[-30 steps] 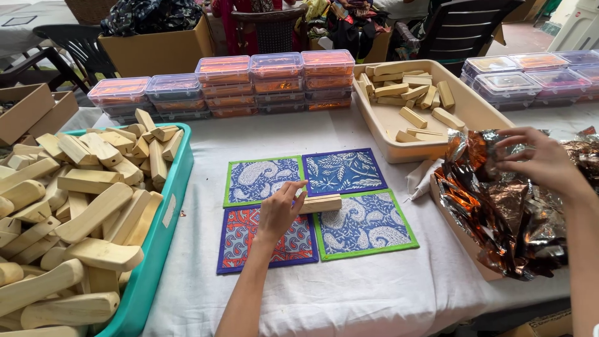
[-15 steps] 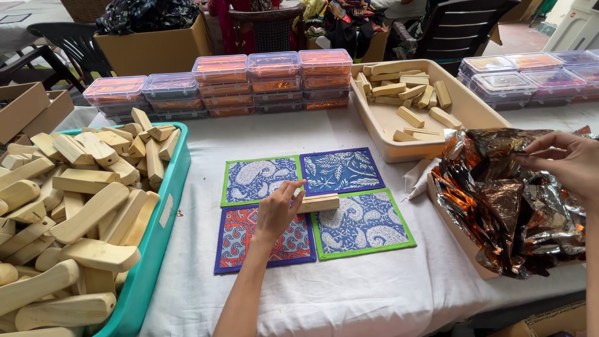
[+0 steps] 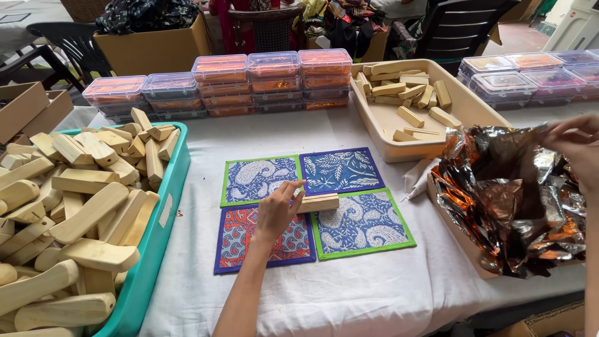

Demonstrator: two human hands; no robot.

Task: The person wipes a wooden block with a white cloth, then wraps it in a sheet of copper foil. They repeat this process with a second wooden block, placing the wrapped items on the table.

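My left hand (image 3: 277,211) rests on several square patterned cloth mats (image 3: 315,203) laid together on the white tablecloth. Its fingers grip one end of a small wooden block (image 3: 319,202) lying where the mats meet. My right hand (image 3: 577,150) is at the far right, pinching the upper edge of a crinkled sheet of shiny metallic foil (image 3: 518,206) that fills a beige tray (image 3: 450,229).
A teal bin (image 3: 153,249) heaped with wooden pieces stands at the left. A beige tray (image 3: 380,125) with several wooden blocks sits behind the mats. Stacks of clear lidded boxes (image 3: 249,81) line the back, more at the far right (image 3: 530,78). Cardboard boxes and chairs stand beyond.
My right hand has risen and moved right along the foil's edge. The left hand and the wooden block have stayed in place on the mats.
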